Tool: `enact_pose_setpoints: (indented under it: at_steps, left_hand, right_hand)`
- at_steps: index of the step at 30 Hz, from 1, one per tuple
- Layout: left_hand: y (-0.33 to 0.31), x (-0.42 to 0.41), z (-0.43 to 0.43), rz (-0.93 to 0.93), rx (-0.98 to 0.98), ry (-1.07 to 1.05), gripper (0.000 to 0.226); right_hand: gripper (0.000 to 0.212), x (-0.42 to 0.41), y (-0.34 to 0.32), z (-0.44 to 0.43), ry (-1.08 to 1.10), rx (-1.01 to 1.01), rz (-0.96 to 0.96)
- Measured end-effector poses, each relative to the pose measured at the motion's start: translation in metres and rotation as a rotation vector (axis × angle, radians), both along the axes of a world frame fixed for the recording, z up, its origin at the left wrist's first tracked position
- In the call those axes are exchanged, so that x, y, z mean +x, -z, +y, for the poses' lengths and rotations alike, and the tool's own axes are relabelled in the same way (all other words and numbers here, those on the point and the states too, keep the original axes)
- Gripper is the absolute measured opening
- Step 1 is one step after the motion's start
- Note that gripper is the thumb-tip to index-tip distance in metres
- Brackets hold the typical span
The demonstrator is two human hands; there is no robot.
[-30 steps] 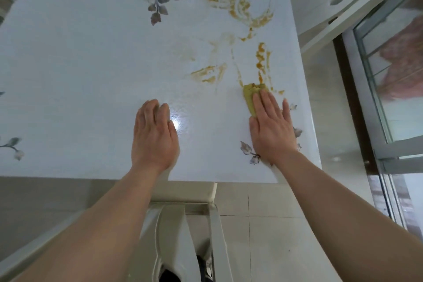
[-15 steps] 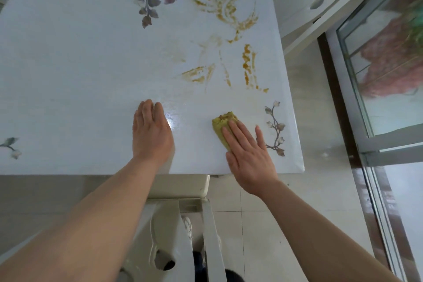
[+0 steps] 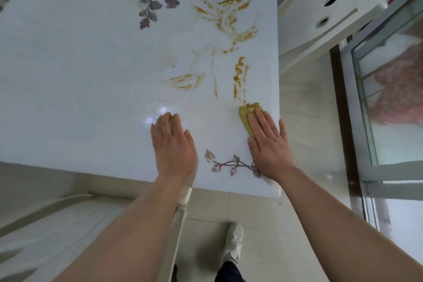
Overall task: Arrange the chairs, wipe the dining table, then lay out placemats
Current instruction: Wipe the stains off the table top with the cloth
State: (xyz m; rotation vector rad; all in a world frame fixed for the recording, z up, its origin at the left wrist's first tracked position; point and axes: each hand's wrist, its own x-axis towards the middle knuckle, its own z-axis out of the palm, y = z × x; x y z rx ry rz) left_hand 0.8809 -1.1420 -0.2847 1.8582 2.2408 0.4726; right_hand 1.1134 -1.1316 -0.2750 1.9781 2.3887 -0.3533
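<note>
Right hand (image 3: 269, 144) has swung back out to the right. Half a second ago it had the cloth (image 3: 248, 112) left of the flower decal (image 3: 231, 163); now the decal sits between the two hands and the cloth is at the foot of the vertical orange streak (image 3: 239, 78).

Hand state:
- Right: flat, fingers straight, pressing the cloth onto the worktop (image 3: 68, 75).
- Left hand (image 3: 174, 144): flat on the worktop, holding nothing, looks like a brace.

Read: mid-wipe, side-to-side strokes. The streaks look barely reduced, and the big smear (image 3: 226, 16) further up is untouched. Wiping is far from done.

Edges: the cloth and the little finger are just beside the right edge, and both wrists are over the near edge. Open room is forward along the streak and left toward the middle. Chair (image 3: 320, 7) stands beyond the right edge, well apart from the hands.
</note>
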Motion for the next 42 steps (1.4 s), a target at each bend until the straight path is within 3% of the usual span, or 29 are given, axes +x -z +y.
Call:
enact_pose_setpoints:
  at_steps: [7,12,18,24,29,36,39,42]
  left_hand:
    - [0.001,0.006,-0.002,0.023,0.026,-0.05,0.038]
    - [-0.002,0.008,-0.003,0.016,0.039,-0.064,0.033]
    - [-0.003,0.008,-0.001,0.025,0.079,-0.07,0.036]
    - [0.001,0.005,0.001,0.082,0.02,-0.062,0.042]
    - [-0.001,0.006,0.001,0.06,-0.007,-0.076,0.04]
    - [-0.004,0.006,0.0,0.067,-0.029,-0.074,0.042]
    - [-0.003,0.007,0.0,0.065,-0.018,-0.069,0.043]
    - [-0.002,0.006,0.0,0.047,-0.013,-0.088,0.048]
  right_hand:
    - [0.058,0.016,0.004,0.073,-0.016,0.003,0.047]
    - [0.066,0.0,0.003,0.071,0.009,-0.004,-0.048]
    - [0.07,-0.032,-0.001,0.01,-0.3,-0.037,-0.029]
    - [0.058,-0.057,0.0,0.058,-0.576,-0.024,-0.011]
    - [0.056,-0.056,0.002,0.114,-0.499,0.029,-0.015]
    - [0.059,-0.032,0.009,0.134,-0.085,0.065,-0.004]
    - [0.061,-0.042,0.004,0.104,-0.167,0.051,0.005]
    - [0.06,-0.056,0.001,0.068,-0.443,0.038,0.025]
